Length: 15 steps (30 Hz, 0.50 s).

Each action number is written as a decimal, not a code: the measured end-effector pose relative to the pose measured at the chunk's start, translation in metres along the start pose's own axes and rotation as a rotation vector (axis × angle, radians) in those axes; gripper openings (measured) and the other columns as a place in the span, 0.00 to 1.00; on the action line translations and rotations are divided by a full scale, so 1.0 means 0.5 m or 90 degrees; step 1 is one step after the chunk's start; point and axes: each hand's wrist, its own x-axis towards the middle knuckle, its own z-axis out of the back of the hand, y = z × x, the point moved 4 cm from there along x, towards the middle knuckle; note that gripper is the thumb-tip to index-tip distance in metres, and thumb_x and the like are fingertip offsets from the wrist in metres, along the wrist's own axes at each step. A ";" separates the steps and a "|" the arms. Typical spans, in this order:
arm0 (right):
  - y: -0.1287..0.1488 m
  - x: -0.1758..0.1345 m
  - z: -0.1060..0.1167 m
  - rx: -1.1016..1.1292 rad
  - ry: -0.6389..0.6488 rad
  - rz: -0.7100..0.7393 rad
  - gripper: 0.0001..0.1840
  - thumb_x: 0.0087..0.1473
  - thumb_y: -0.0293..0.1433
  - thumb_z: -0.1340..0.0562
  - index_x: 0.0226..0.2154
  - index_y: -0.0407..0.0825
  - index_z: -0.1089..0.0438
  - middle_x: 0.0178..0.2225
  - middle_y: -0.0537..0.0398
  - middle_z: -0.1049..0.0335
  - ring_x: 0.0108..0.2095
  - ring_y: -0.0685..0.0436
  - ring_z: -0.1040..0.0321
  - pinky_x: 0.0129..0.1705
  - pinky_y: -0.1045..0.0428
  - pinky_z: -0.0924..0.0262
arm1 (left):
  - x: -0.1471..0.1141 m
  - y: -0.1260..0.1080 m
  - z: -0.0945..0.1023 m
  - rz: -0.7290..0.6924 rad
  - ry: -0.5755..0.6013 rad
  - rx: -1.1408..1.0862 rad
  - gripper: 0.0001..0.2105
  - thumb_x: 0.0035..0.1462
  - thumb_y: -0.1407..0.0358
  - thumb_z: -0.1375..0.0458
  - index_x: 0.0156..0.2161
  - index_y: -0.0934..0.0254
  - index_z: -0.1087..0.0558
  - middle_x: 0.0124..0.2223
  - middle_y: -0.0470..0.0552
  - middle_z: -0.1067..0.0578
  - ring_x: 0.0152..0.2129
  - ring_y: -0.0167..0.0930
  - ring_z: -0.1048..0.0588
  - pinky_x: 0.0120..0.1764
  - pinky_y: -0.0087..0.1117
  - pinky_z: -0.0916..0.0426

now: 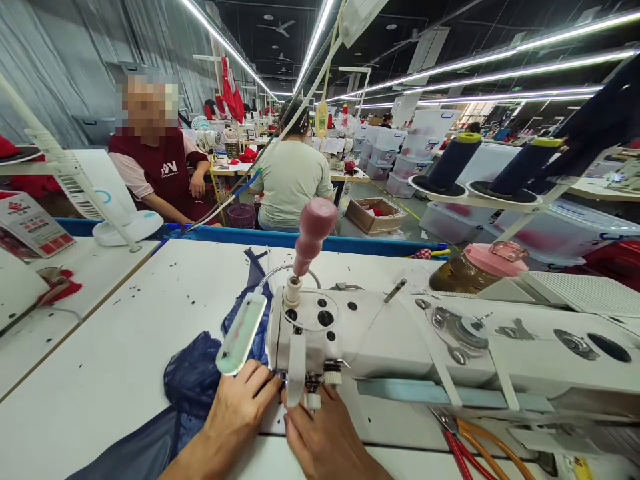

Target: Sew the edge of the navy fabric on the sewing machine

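A white sewing machine (380,343) stands before me, with navy blue mesh fabric (193,367) bunched to the left of its needle end. My left hand (240,407) is closed on the fabric's edge, its fingertips close to the presser foot area. On the other side of the needle, my right hand (325,430) reaches in with bent fingers pressed down; machine parts cover its fingertips, and what they hold is hidden. A lit lamp strip (243,333) hangs above my left hand. A pink-handled tool (313,233) stands upright on the machine head.
Red-handled scissors (455,447) and an orange-handled tool (493,447) lie right of my right hand. Navy thread cones (453,160) stand on a rack. A lidded drink jar (475,267) sits behind the machine. Two people sit beyond the table (125,347); boxes (375,217) stand behind.
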 end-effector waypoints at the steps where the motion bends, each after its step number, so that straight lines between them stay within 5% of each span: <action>1: 0.003 -0.001 0.001 -0.003 0.010 0.003 0.12 0.58 0.25 0.44 0.44 0.43 0.32 0.38 0.51 0.29 0.38 0.43 0.37 0.42 0.47 0.51 | 0.003 0.001 0.003 0.020 0.005 -0.026 0.11 0.64 0.75 0.52 0.44 0.64 0.30 0.35 0.46 0.26 0.34 0.29 0.28 0.56 0.46 0.43; 5: 0.011 -0.005 0.008 -0.045 0.000 0.020 0.15 0.59 0.25 0.44 0.48 0.42 0.31 0.40 0.47 0.28 0.40 0.40 0.37 0.45 0.44 0.50 | 0.016 0.006 0.017 0.074 0.029 -0.120 0.06 0.65 0.72 0.49 0.37 0.63 0.31 0.32 0.44 0.28 0.33 0.28 0.30 0.49 0.35 0.40; 10: -0.002 -0.007 0.000 -0.007 0.000 0.018 0.17 0.60 0.26 0.45 0.51 0.45 0.32 0.39 0.51 0.29 0.37 0.43 0.38 0.39 0.47 0.51 | 0.010 0.022 0.004 0.157 0.069 -0.168 0.09 0.66 0.69 0.52 0.37 0.63 0.31 0.38 0.48 0.27 0.40 0.32 0.30 0.54 0.40 0.41; 14: -0.023 -0.031 -0.022 -0.101 -0.150 0.063 0.14 0.61 0.32 0.46 0.47 0.51 0.29 0.35 0.50 0.28 0.37 0.40 0.34 0.39 0.46 0.47 | -0.006 0.023 -0.030 0.173 0.076 -0.184 0.07 0.65 0.69 0.52 0.38 0.63 0.32 0.40 0.50 0.28 0.41 0.32 0.30 0.57 0.49 0.44; 15: -0.032 -0.035 -0.038 -0.136 -0.111 0.053 0.13 0.61 0.31 0.44 0.46 0.53 0.29 0.36 0.51 0.28 0.38 0.41 0.33 0.40 0.46 0.44 | -0.007 0.025 -0.038 0.166 0.052 -0.194 0.07 0.65 0.68 0.52 0.38 0.63 0.32 0.40 0.50 0.28 0.41 0.32 0.30 0.56 0.48 0.43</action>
